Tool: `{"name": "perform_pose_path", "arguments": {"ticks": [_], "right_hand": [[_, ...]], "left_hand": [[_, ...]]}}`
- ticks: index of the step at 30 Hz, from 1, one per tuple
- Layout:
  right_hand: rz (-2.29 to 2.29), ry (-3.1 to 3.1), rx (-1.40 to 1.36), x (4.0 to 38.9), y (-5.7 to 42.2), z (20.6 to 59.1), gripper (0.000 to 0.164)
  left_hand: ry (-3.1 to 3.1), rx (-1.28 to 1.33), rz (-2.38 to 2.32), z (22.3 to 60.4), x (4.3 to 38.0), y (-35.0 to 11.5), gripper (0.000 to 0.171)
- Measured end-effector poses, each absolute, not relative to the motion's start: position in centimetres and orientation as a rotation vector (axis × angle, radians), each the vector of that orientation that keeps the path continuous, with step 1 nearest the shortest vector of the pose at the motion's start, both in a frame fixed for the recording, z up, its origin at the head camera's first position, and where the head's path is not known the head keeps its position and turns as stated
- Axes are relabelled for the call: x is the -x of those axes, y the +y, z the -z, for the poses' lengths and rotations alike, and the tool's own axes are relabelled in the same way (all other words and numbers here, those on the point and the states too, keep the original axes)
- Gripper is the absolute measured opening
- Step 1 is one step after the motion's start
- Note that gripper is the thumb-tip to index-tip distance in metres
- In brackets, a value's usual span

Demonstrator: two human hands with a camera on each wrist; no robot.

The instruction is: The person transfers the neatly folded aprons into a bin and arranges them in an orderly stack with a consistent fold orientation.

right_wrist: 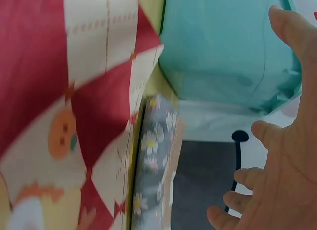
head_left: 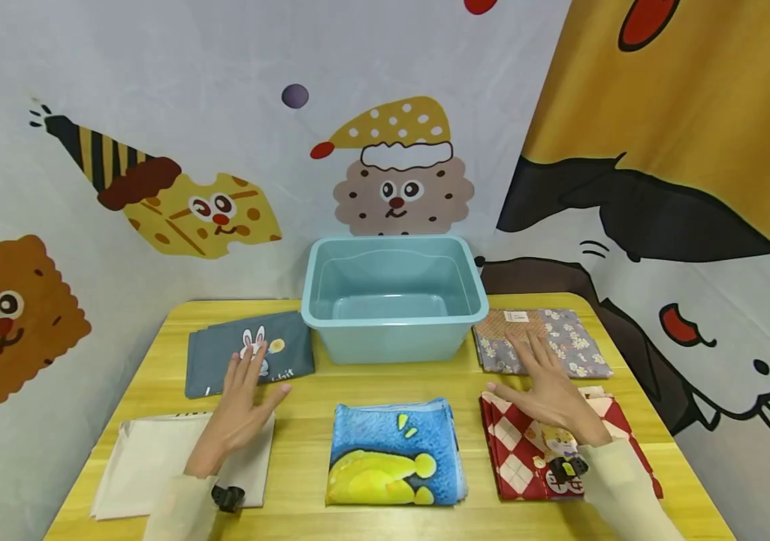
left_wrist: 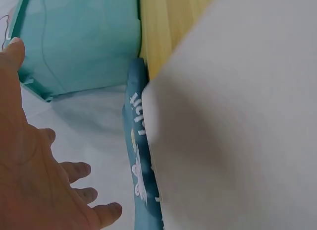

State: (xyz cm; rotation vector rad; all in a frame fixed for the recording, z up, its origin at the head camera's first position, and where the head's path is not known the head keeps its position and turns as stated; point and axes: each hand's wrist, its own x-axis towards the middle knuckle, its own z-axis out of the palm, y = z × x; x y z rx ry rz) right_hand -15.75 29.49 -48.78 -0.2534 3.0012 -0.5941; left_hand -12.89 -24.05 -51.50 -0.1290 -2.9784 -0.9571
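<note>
In the head view my left hand (head_left: pixel 239 413) hovers with fingers spread above the cream folded cloth (head_left: pixel 155 466), its fingertips over the dark blue-grey folded cloth (head_left: pixel 212 361) with a white rabbit. My right hand (head_left: pixel 550 394), also spread, is above the red-and-white checked folded cloth (head_left: pixel 509 458), its fingertips towards the grey floral folded cloth (head_left: pixel 581 346). Both wrist views show the hands apart from the cloths and holding nothing. Between the hands lies a blue folded cloth (head_left: pixel 391 428) with a yellow pattern. A light teal plastic bin (head_left: pixel 394 342) stands behind it.
Everything lies on a yellow wood-grain table (head_left: pixel 297 451). The bin stands at the table's back edge, open at the top with nothing inside. A curtain (head_left: pixel 222 90) printed with cartoon figures hangs close behind and along both sides.
</note>
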Motion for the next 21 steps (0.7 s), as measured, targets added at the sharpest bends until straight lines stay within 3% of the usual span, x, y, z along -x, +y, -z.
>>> {"name": "perform_pose_path", "arguments": {"ticks": [12,21], "right_hand": [[0.767,2.887,0.344,14.4,26.8,48.5,0.1],[1.024,2.67,0.451,13.6,24.6,48.5,0.093]], "left_hand": [[-2.845,0.245,1.276,51.9,12.2,-22.8,0.084],[-2.808,0.181,1.617,51.6,11.4,-22.1,0.078]]}}
